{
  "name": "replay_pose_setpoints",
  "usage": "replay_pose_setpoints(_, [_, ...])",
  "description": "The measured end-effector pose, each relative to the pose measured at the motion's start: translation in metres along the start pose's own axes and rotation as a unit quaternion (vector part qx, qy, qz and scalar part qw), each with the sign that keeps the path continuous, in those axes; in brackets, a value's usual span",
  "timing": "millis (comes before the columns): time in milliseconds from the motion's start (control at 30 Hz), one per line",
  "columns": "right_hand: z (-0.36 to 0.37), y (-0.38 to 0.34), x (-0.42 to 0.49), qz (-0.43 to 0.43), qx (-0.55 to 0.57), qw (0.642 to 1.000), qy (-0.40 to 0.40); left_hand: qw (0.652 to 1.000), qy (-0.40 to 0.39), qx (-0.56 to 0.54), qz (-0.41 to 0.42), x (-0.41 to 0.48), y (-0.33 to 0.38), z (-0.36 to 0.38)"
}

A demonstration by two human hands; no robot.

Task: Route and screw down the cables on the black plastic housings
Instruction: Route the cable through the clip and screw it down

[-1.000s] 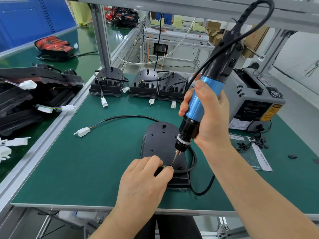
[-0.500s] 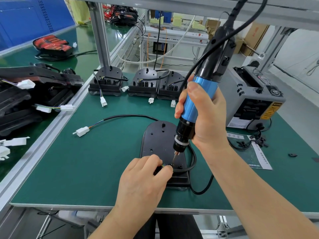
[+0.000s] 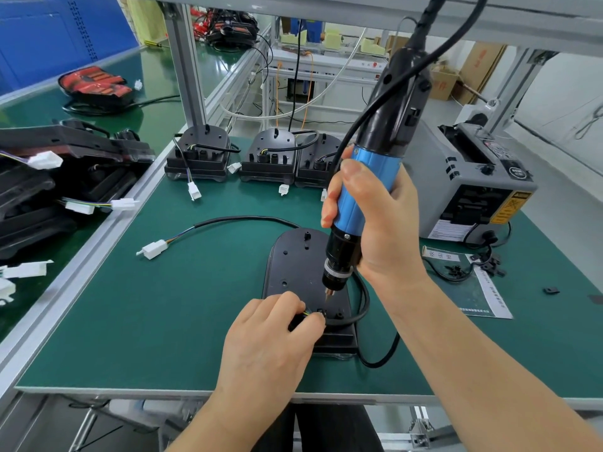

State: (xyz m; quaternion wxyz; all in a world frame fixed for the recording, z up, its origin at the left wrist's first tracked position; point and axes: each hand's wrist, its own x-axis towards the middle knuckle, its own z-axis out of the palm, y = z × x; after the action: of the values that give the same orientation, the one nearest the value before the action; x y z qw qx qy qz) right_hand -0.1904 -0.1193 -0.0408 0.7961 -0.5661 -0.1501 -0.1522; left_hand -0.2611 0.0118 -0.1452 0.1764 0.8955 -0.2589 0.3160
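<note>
A black plastic housing lies flat on the green mat in front of me. Its black cable loops round the near right corner, and another stretch arcs off to the left and ends in a white connector. My left hand pinches the cable end and a small clamp at the housing's near edge. My right hand grips a blue and black electric screwdriver held nearly upright. Its bit hovers just above the clamp, a little clear of the housing.
Three wired housings stand in a row at the back of the mat. A grey tape dispenser sits at the right, with small black clips and a paper sheet beside it. Stacked black housings fill the left bench.
The screwdriver has lifted slightly, so its bit has come up off the clamp. My left hand has stayed pinched at the same spot.
</note>
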Motion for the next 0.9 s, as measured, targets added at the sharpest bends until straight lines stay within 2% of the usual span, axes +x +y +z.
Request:
replay_pose_setpoints(133, [0.000,0.000,0.002,0.016,0.006,1.000,0.000,1.000,-0.008,0.000,-0.002,0.000,0.000,-0.001])
replay_pose_setpoints(533, [-0.055,-0.032,0.018,0.070,-0.028,0.991,0.111,1.000,-0.007,-0.011,-0.014,-0.001,-0.001,0.001])
replay_pose_setpoints(733, [-0.099,-0.052,0.018,0.117,-0.036,0.974,0.189,1.000,-0.006,-0.004,-0.019,0.003,0.001,-0.001])
replay_pose_setpoints(900, [-0.151,-0.073,0.003,0.135,-0.081,0.955,0.251,1.000,0.027,0.003,-0.005,0.003,0.000,0.000])
